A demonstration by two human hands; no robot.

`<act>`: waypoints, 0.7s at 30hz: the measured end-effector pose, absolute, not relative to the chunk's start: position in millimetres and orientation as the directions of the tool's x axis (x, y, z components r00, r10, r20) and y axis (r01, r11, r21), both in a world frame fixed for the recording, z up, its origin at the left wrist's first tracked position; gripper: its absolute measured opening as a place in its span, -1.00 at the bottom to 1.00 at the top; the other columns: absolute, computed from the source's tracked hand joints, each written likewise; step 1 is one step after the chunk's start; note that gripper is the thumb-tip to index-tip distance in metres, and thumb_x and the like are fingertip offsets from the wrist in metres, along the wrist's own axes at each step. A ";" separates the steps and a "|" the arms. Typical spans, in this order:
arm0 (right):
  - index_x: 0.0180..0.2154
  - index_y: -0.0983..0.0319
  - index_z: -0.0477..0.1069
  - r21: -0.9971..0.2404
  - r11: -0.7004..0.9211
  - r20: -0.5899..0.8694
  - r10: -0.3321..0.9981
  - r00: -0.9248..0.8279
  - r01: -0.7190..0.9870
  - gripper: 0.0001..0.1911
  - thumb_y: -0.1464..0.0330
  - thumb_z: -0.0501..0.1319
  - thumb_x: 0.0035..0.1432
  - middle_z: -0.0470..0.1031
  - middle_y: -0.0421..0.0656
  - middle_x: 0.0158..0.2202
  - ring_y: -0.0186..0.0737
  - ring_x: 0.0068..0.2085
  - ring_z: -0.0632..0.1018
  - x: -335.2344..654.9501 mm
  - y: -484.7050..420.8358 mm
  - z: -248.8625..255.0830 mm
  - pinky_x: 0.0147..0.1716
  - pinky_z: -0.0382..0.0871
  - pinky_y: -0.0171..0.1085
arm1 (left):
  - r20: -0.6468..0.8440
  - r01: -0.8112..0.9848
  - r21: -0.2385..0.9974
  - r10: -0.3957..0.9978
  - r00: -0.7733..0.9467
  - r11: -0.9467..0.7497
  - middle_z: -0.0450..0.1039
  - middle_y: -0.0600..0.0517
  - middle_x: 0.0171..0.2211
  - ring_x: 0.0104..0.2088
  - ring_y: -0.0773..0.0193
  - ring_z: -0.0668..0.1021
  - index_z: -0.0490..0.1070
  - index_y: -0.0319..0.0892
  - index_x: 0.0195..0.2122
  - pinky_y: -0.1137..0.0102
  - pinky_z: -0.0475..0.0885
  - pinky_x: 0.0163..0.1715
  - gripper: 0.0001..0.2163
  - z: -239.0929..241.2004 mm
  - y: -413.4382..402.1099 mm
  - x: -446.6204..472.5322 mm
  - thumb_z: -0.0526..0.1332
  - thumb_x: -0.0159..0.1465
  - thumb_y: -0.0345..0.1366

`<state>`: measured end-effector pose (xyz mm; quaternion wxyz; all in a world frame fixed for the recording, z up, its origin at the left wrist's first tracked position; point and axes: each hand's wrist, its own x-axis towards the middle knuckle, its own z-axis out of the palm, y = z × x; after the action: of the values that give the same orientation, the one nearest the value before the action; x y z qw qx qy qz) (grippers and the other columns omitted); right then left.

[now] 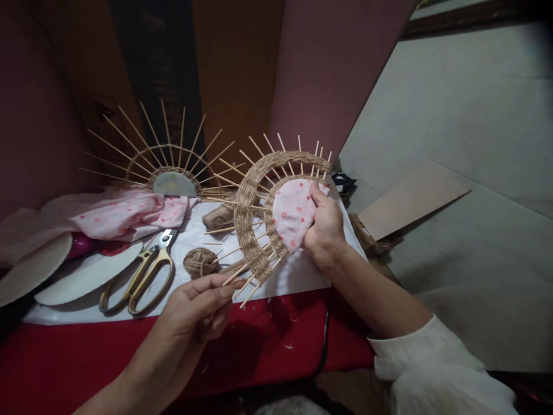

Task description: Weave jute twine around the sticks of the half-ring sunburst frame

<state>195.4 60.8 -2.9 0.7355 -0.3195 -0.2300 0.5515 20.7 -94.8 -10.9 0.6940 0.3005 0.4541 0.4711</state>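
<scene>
A half-round woven piece is held up over the table, with jute twine woven in bands across thin wooden sticks that fan outward. Pink flowered cloth covers its middle. My right hand grips that cloth-covered centre, thumb on the front and the other fingers hidden behind. At the lower rim, my left hand is closed in a pinch at the end of one of the sticks. Whether twine also lies between those fingertips, I cannot tell. A ball of jute twine rests just beyond my left hand.
Gold-handled scissors lie left on a white sheet over red cloth. Behind stand a second stick fan, loose pink cloth and a twine roll. A flat board is at right.
</scene>
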 end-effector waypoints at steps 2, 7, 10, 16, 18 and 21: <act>-0.33 0.24 0.39 -0.727 0.177 -0.033 0.956 0.292 -0.664 -0.87 0.33 0.23 0.06 0.56 -0.17 -0.35 -0.22 -0.27 0.58 195.5 60.0 -0.6 -0.13 0.47 -0.12 | -0.362 -0.450 0.806 0.922 0.138 0.384 0.08 0.19 -0.72 -0.67 0.51 0.05 0.40 -0.24 -0.52 0.55 -0.01 -0.70 -0.82 -10.3 -98.6 22.2 0.29 0.12 -0.25; -0.33 0.23 0.38 -0.752 0.211 -0.013 0.942 0.335 -0.625 -0.85 0.30 0.25 0.05 0.54 -0.20 -0.36 -0.23 -0.28 0.57 196.4 60.5 1.7 -0.13 0.47 -0.12 | -0.384 -0.499 0.786 0.921 0.068 0.365 0.16 0.16 -0.69 -0.65 0.51 0.18 0.50 -0.23 -0.44 0.57 0.13 -0.68 -0.85 -15.3 -106.0 25.4 0.34 0.06 -0.24; -0.34 0.23 0.37 -0.745 0.195 -0.045 0.939 0.340 -0.638 -0.85 0.30 0.25 0.04 0.53 -0.20 -0.38 -0.23 -0.30 0.57 195.8 59.9 2.6 -0.14 0.48 -0.12 | -0.360 -0.410 0.856 0.932 -0.034 0.316 0.24 0.14 -0.69 -0.66 0.50 0.26 0.56 -0.21 -0.29 0.56 0.21 -0.69 -0.75 -21.5 -109.4 26.0 0.37 0.01 -0.22; -0.41 0.21 0.34 -0.751 0.283 0.039 0.921 0.387 -0.597 -0.90 0.37 0.25 0.03 0.48 -0.26 -0.45 -0.27 -0.35 0.54 191.6 51.0 9.9 -0.19 0.48 -0.17 | 0.321 0.380 0.889 0.940 -0.118 -0.256 0.56 0.03 -0.53 -0.55 0.31 0.55 0.56 -0.14 -0.28 0.48 0.42 -0.57 -0.86 -20.4 -115.7 18.5 0.29 0.12 -0.31; -0.42 0.21 0.34 -0.752 0.307 0.073 0.919 0.388 -0.584 -0.91 0.38 0.25 0.04 0.47 -0.28 -0.47 -0.29 -0.35 0.53 189.5 47.1 13.2 -0.19 0.48 -0.19 | 0.598 0.653 0.569 0.796 0.088 -0.500 0.58 -0.01 -0.45 -0.47 0.29 0.57 0.53 -0.20 -0.28 0.47 0.43 -0.47 -0.88 -14.8 -114.1 14.4 0.24 0.16 -0.39; -0.43 0.22 0.32 -0.768 0.278 0.072 0.933 0.353 -0.577 -0.91 0.39 0.24 0.04 0.45 -0.29 -0.49 -0.31 -0.39 0.52 186.2 43.0 15.3 -0.20 0.47 -0.20 | 0.657 0.764 0.179 0.653 0.377 -0.620 0.49 0.02 -0.52 -0.54 0.35 0.49 0.48 -0.25 -0.18 0.46 0.34 -0.53 -0.82 -7.2 -107.7 9.6 0.18 0.21 -0.48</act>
<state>186.2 43.0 15.3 0.7530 -0.3310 -0.2683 0.5013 9.6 -107.7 -7.2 -0.0775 0.8260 0.4288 0.3576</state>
